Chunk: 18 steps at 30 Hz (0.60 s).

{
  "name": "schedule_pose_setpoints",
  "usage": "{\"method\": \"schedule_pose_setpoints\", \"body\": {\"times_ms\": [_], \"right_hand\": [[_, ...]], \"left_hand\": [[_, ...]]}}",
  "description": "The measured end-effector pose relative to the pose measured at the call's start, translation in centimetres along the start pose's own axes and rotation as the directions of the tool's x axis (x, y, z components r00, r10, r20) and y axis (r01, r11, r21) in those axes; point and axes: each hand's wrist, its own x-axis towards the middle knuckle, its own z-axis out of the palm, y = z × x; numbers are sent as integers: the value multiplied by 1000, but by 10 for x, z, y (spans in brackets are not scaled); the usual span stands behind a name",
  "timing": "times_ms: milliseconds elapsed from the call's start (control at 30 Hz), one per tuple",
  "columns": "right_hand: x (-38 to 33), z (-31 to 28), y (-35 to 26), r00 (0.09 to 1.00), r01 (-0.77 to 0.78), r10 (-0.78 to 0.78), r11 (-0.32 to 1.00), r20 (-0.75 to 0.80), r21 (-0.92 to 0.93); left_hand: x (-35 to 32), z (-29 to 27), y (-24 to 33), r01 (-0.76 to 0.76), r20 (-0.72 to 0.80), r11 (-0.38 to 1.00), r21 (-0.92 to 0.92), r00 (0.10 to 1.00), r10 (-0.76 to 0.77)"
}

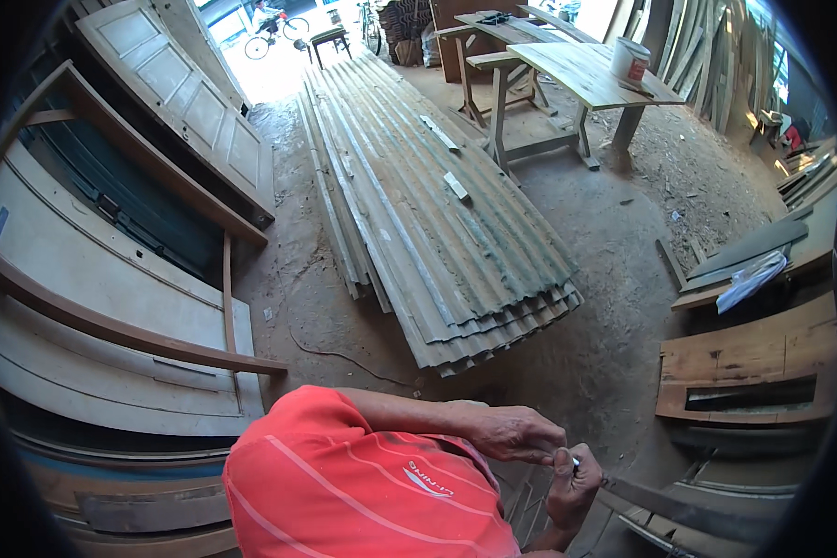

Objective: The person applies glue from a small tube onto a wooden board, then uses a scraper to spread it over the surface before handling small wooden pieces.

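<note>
Your L hand (pixel 516 432) pinches the small metal bit (pixel 575 459) at the handle end of the long dark blade (pixel 679 510), R hand (pixel 572 488) clamped on that handle just below, both well below the corrugated sheets (pixel 437 214) — keep grip firm, fingers off the edge.

One labelled container in my view: a paint tin (pixel 631 63), cylindrical, white with a red label patch on its side, upright near the right edge of the wooden workbench (pixel 577 74) at the top of the frame. I find no signs and no screens. I cannot tell any other packaging with certainty.
</note>
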Motion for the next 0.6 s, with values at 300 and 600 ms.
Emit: {"method": "schedule_pose_setpoints", "body": {"times_ms": [300,600], "right_hand": [[193,-43,1,965,205,-179,971,193,-124],[273,-102,28,974,225,-218,944,59,-243]], "left_hand": [[90,-88,-35,113,-364,993,-32,924,-116],[206,-144,-79,10,-299,988,152,954,36]]}}
